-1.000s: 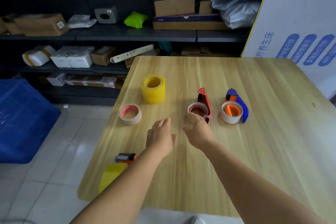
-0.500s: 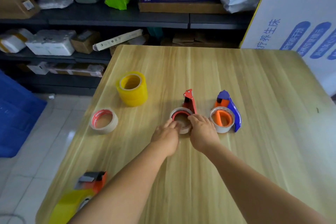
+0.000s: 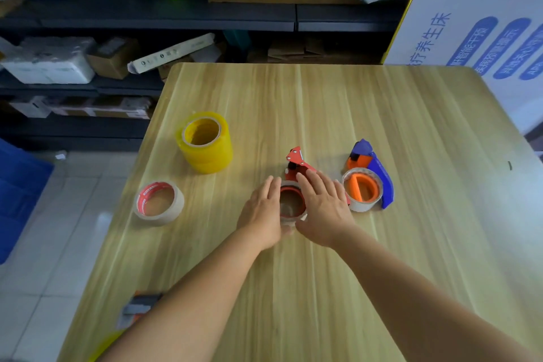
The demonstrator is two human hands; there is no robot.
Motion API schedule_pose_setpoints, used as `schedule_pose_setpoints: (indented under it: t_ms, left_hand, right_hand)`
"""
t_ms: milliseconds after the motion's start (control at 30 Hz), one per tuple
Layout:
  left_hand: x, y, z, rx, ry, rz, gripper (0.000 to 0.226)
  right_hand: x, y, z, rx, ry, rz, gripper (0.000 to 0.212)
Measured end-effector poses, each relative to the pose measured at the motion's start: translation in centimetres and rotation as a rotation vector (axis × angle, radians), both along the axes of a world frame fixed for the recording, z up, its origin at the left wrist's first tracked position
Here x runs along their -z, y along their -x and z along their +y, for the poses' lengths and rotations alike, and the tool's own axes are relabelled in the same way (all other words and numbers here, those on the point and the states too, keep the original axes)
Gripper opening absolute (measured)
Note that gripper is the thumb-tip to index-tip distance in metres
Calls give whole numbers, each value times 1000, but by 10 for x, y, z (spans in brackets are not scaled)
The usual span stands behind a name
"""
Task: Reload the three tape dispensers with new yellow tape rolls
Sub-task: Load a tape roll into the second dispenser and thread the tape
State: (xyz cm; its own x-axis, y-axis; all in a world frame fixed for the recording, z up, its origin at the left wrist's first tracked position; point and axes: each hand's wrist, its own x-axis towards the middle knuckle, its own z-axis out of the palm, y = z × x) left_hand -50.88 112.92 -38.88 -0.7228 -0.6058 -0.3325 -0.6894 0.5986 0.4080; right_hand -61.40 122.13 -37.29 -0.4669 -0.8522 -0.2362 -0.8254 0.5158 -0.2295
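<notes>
On the wooden table, mid-front, the red dispenser lies with its nearly spent roll between both hands: the left hand rests against the roll's left side and the right hand lies over its right side and the dispenser's frame, fingers of both straight and flat, grasping nothing. Just right of them lies the blue dispenser, also with a spent roll, while the yellow rolls stand stacked well to the left, with a loose spent roll nearer the front-left edge. A third dispenser shows partly at the near left corner, beside the left forearm.
</notes>
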Motion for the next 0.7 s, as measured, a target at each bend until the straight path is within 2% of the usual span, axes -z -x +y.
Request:
schedule_pose_setpoints:
  t_ms: [100, 333, 500, 600, 700]
  left_hand:
    - [6, 8, -6, 48, -37, -30, 108]
    - [3, 13, -13, -6, -81, 111, 93]
    - [-2, 8, -18, 34, -201, 97, 97]
    - [-6, 4, -21, -14, -276, 173, 102]
    - [-12, -1, -25, -100, -358, 291, 106]
  right_hand:
    - [6, -1, -2, 52, -22, 15, 93]
    - [1, 8, -6, 90, -47, -1, 97]
    - [-3, 7, -10, 78, -72, -64, 104]
    - [-5, 7, -11, 72, -38, -56, 107]
    - [-13, 5, -16, 11, 48, -30, 100]
